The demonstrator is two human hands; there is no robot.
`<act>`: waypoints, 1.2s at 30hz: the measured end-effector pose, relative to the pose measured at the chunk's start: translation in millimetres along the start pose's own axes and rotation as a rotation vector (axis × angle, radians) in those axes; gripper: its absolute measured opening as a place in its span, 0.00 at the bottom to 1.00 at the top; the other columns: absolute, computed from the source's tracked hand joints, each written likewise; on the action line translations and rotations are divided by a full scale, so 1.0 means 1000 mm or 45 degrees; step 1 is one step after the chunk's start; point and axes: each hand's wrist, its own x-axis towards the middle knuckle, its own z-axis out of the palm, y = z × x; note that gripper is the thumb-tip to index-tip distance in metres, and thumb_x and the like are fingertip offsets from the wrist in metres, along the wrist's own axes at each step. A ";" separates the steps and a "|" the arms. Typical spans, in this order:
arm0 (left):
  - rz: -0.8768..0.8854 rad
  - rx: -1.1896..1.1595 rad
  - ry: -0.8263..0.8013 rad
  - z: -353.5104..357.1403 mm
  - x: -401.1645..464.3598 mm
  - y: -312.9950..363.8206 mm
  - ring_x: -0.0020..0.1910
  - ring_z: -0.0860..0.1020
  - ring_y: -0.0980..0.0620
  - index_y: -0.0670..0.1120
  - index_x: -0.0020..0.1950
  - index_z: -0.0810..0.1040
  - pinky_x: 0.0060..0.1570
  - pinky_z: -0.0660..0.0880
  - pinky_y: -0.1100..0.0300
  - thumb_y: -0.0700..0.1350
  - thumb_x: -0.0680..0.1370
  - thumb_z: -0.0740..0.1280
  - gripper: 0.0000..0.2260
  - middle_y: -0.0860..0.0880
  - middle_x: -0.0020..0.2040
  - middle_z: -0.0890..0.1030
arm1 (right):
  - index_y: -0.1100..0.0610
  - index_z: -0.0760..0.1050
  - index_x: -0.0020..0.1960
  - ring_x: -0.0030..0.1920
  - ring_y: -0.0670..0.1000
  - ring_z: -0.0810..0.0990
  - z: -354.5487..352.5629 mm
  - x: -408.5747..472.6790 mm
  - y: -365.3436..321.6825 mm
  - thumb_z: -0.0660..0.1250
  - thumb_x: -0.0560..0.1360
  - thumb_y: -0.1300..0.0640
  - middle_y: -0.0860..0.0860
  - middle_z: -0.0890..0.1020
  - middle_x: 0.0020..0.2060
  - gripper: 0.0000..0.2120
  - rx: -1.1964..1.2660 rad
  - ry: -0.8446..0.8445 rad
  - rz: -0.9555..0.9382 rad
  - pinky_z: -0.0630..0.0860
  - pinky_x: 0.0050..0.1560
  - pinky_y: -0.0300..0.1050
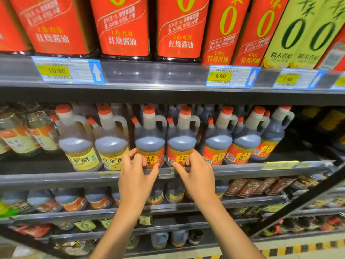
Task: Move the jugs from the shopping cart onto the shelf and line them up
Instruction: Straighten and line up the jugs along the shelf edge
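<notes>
A row of dark vinegar jugs with red caps and side handles stands on the middle shelf (242, 168). My left hand (137, 174) has its fingertips on the base of one orange-labelled jug (150, 139). My right hand (196, 174) touches the base of the neighbouring orange-labelled jug (182, 139). Both jugs stand upright at the shelf's front edge, side by side. Two yellow-labelled jugs (80, 143) stand to their left, and more orange-labelled jugs (216, 143) to their right. The shopping cart is out of view.
The shelf above holds large red soy-sauce bottles (121, 25) with price tags (67, 71) on its rail. Clear bottles (16, 135) sit at the far left. Lower shelves carry more jugs (71, 200) and brown packets (250, 186). A yellow-black floor stripe (298, 248) runs at the bottom right.
</notes>
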 end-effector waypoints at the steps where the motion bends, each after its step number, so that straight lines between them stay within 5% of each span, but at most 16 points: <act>1: -0.005 0.001 -0.011 -0.002 -0.001 0.000 0.59 0.74 0.50 0.49 0.42 0.64 0.42 0.76 0.51 0.48 0.72 0.77 0.20 0.49 0.56 0.71 | 0.54 0.64 0.41 0.43 0.54 0.76 0.001 -0.001 0.003 0.72 0.76 0.47 0.51 0.73 0.39 0.19 -0.003 -0.027 -0.007 0.73 0.41 0.50; 4: -0.020 0.060 -0.048 -0.009 -0.007 -0.003 0.46 0.70 0.52 0.50 0.44 0.65 0.40 0.72 0.54 0.48 0.74 0.74 0.16 0.53 0.49 0.69 | 0.58 0.73 0.45 0.64 0.56 0.77 0.001 -0.009 0.013 0.70 0.78 0.54 0.57 0.81 0.51 0.10 -0.008 -0.072 -0.034 0.76 0.59 0.55; 6: -0.001 0.151 -0.073 -0.013 -0.018 -0.002 0.46 0.70 0.52 0.51 0.47 0.67 0.44 0.73 0.54 0.49 0.76 0.72 0.13 0.53 0.48 0.69 | 0.60 0.79 0.51 0.66 0.57 0.76 -0.005 -0.019 0.018 0.71 0.77 0.58 0.57 0.82 0.57 0.06 -0.046 -0.011 -0.084 0.75 0.65 0.56; 10: 0.056 0.347 -0.107 -0.009 -0.046 0.005 0.54 0.76 0.46 0.46 0.53 0.75 0.53 0.76 0.47 0.51 0.77 0.69 0.11 0.50 0.53 0.77 | 0.58 0.80 0.64 0.65 0.58 0.76 -0.028 -0.040 0.027 0.69 0.77 0.55 0.57 0.79 0.64 0.16 -0.137 0.047 -0.150 0.75 0.66 0.56; 14: 0.002 0.494 -0.262 0.010 -0.073 0.028 0.64 0.77 0.38 0.44 0.61 0.81 0.61 0.76 0.42 0.59 0.76 0.58 0.25 0.43 0.63 0.80 | 0.50 0.74 0.72 0.72 0.61 0.72 -0.057 -0.061 0.043 0.67 0.78 0.48 0.54 0.74 0.72 0.24 -0.215 -0.100 -0.002 0.72 0.69 0.61; 26: 0.159 0.594 -0.383 0.062 -0.112 0.147 0.66 0.75 0.37 0.49 0.70 0.76 0.62 0.74 0.40 0.59 0.76 0.60 0.26 0.42 0.68 0.77 | 0.48 0.69 0.75 0.78 0.59 0.62 -0.146 -0.096 0.110 0.60 0.80 0.41 0.52 0.67 0.77 0.26 -0.241 -0.246 0.132 0.63 0.76 0.59; 36: 0.179 0.626 -0.399 0.080 -0.095 0.173 0.68 0.74 0.41 0.46 0.71 0.72 0.61 0.76 0.43 0.56 0.78 0.65 0.24 0.42 0.71 0.73 | 0.51 0.72 0.74 0.76 0.58 0.66 -0.165 -0.081 0.131 0.63 0.80 0.44 0.53 0.72 0.74 0.24 -0.154 -0.202 0.158 0.66 0.75 0.57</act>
